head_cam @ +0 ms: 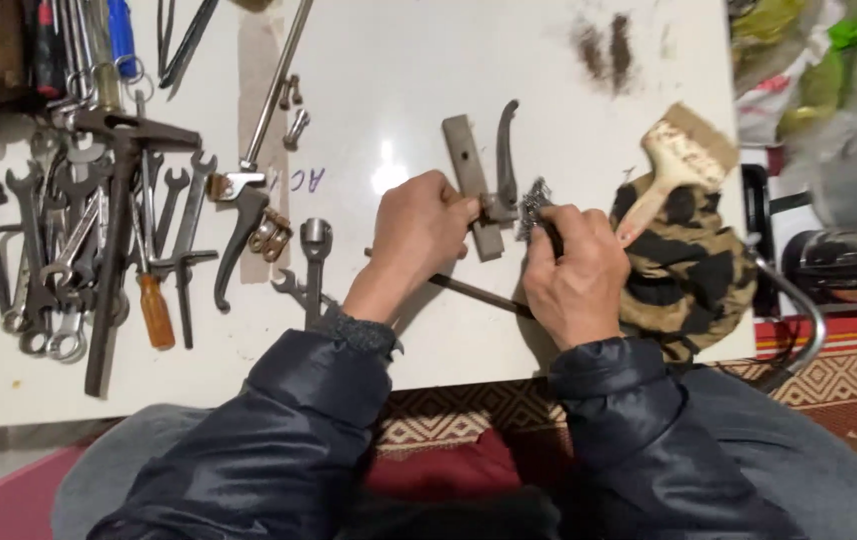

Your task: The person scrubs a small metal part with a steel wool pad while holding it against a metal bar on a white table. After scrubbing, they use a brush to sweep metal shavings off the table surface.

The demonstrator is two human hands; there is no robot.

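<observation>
My left hand (pixel 417 235) presses down on a flat grey metal bar (pixel 467 160) that lies on the white board (pixel 399 70), with a curved metal lever (pixel 506 150) attached beside it. My right hand (pixel 577 275) grips a wad of steel wool (pixel 533 205) and holds it against the metal part next to the bar. A thin dark rod (pixel 474 292) runs under both hands.
Many spanners and wrenches (pixel 59 250) lie at the left, with an orange-handled screwdriver (pixel 156 308) and a socket wrench (pixel 315 250). A paintbrush (pixel 679 160) rests on a camouflage cloth (pixel 694 275) at the right. A long rod (pixel 281 75) lies at the top. Rust stains (pixel 604 48) mark the board.
</observation>
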